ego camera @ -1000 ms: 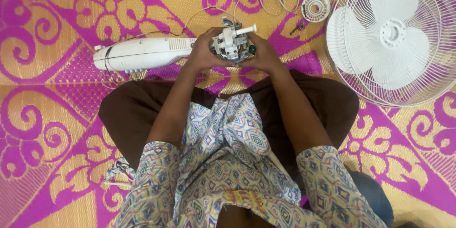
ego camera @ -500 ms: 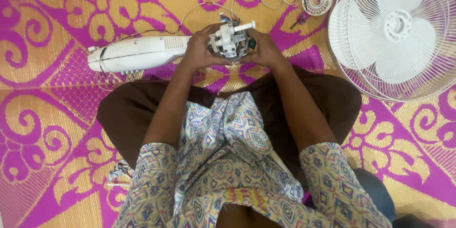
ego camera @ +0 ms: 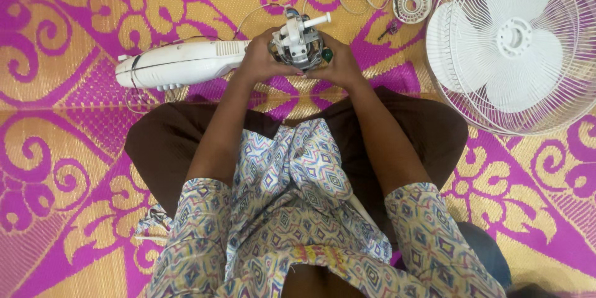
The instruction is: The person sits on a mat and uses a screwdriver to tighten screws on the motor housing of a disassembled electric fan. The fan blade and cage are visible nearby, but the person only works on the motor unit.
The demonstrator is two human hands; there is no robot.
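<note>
Your left hand [ego camera: 257, 62] and right hand [ego camera: 340, 67] both clasp the fan motor [ego camera: 297, 43]; it looks heavy and rigid, so grip its metal body, not the thin shaft [ego camera: 318, 21].

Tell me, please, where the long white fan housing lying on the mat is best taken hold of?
Probably around the middle of the white fan housing, from above. It lies flat and lengthwise on the mat, its right end close against the left hand, so the narrow midsection is the free part.
</note>
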